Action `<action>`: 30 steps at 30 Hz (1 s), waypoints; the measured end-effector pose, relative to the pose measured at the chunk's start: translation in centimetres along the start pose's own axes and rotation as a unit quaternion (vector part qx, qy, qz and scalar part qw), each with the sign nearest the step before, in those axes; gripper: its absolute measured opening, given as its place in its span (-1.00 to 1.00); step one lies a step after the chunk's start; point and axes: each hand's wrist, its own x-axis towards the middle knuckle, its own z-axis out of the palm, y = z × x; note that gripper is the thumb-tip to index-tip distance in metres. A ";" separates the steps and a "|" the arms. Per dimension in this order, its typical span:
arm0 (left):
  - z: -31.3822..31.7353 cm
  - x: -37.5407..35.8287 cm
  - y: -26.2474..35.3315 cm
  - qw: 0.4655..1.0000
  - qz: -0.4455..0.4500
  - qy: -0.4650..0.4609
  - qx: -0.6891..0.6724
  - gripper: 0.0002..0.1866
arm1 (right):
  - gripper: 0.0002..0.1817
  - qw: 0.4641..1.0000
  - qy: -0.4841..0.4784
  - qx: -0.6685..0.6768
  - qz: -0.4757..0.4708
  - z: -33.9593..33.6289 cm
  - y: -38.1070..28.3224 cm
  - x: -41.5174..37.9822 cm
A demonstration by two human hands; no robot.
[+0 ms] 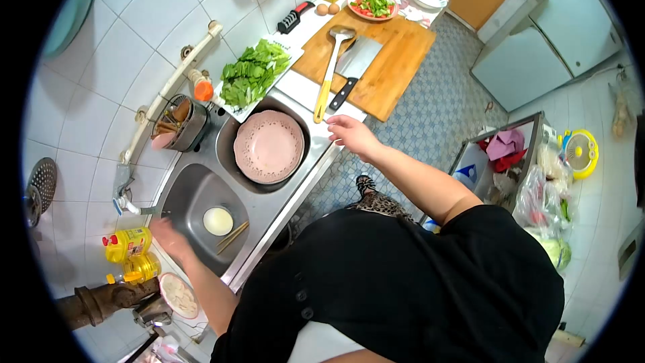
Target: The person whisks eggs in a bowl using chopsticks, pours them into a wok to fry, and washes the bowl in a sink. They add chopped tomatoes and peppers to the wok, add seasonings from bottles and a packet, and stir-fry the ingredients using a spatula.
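My right hand (348, 134) is by the counter edge, just below the yellow handle end of a ladle (324, 97); its fingers are apart. The ladle lies across a wooden cutting board (400, 47), beside a cleaver (359, 57) with a black handle. Over the left edge of the sink (195, 185) is my left hand (171, 236), slightly blurred, near the faucet (134, 208), with nothing visible in it. That basin holds a white bowl (218, 221) and chopsticks (232, 237). A pink basket (269, 146) sits in the other basin.
Chopped greens (252, 74) lie on a white tray behind the sink. A plate of cut vegetables (373, 5), two eggs (328, 9) and a knife sharpener (294, 17) are farther back. Oil bottles (127, 245) and a plate of pale slices (179, 295) stand near my left arm.
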 end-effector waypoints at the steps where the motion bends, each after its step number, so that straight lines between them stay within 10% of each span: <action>1: 1.0 -1.4 2.7 0.948 -0.034 -0.280 0.151 -0.65 | -0.67 1.000 0.008 0.008 0.003 -1.9 -0.2 0.7; 2: 2.6 -3.1 6.7 0.796 -0.065 -0.531 0.283 -0.67 | -0.67 1.000 0.015 0.016 0.005 -3.6 -0.6 1.7; 4: 5.1 -4.7 14.8 0.955 -0.133 -0.252 0.084 -0.68 | -0.70 1.000 0.018 0.015 0.012 -6.4 -2.4 3.1; 6: 8.1 -3.6 24.4 0.975 -0.142 -0.162 -0.052 -0.68 | -0.72 1.000 0.007 0.026 0.015 -9.2 -2.8 5.2; 13: 27.1 -4.3 42.8 0.897 0.105 -0.428 -0.028 -0.48 | -0.70 0.998 -0.057 0.034 0.017 -17.3 -4.5 9.9; 24: 32.3 -4.1 44.9 0.894 -0.093 -0.434 0.056 -0.52 | -0.55 0.995 0.056 0.072 -0.037 -26.0 -8.1 17.5; 30: 25.1 -4.8 44.6 0.858 -0.231 -0.421 -0.183 -0.80 | -0.52 0.949 0.137 0.282 0.027 -28.4 -7.6 29.1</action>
